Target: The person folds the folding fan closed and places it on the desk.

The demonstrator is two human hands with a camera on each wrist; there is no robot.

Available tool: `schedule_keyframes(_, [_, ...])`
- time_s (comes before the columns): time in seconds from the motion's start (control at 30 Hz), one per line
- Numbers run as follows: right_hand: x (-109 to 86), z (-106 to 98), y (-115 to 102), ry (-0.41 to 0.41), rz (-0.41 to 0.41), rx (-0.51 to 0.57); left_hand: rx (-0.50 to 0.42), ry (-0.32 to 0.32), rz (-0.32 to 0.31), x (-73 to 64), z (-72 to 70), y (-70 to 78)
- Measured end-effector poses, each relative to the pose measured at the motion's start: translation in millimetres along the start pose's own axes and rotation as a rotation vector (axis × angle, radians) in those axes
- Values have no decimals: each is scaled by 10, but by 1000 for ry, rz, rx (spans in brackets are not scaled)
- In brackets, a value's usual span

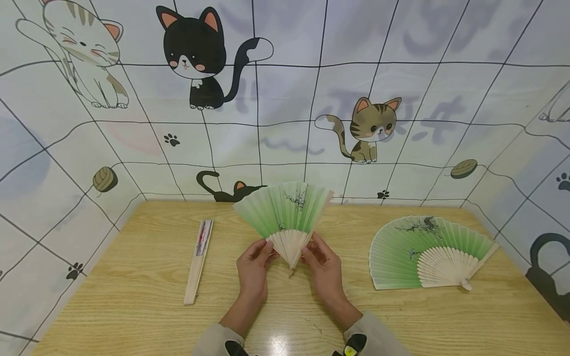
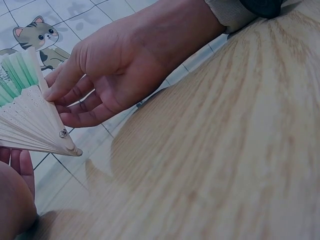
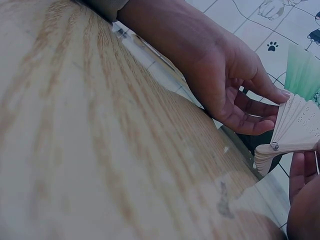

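A partly spread green folding fan (image 1: 289,212) with pale slatted ribs and a dark branch print stands between my hands, its pivot end pointing towards me. My left hand (image 1: 254,272) pinches the left outer rib between thumb and fingers. On the opposite side, my right hand (image 1: 327,272) pinches the right outer rib. The left wrist view shows the right thumb on the fan's edge (image 2: 47,107), with part of my left hand (image 2: 15,200) close to the camera. In the right wrist view, the left thumb presses the pale ribs (image 3: 295,120) above the metal pivot.
A closed fan (image 1: 198,264) with pale outer ribs lies on the wooden table (image 1: 147,277) to the left. Another green fan (image 1: 423,252) lies spread on the right. A cat-printed cloth (image 1: 289,99) stands behind the table and along its sides.
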State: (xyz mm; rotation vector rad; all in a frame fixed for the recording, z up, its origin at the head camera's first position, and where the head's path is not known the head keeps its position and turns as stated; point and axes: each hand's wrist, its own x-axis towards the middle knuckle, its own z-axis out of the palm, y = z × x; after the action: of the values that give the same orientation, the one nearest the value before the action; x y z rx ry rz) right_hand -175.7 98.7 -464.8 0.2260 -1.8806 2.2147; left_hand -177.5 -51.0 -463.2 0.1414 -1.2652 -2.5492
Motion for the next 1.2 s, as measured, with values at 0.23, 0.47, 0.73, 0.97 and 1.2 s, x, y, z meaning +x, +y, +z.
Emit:
schedule_keyframes(0.23, [-5,-9,15,-34,-32,-17,11,-3,6,0,8,4])
schedule_keyframes(0.47, [-8,-11,15,-37,-18,-22,9,-5,11,0,4,-7])
schedule_keyframes(0.73, [-14,-2,9,-52,-10,-26,27,-11,14,11,-1,-20])
schedule_keyframes(0.97, [-15,-3,20,-69,0,-10,34,-7,13,10,-5,-19])
schedule_keyframes(1.2, [-19,-4,17,-84,-11,-7,67,-6,11,7,1,-16])
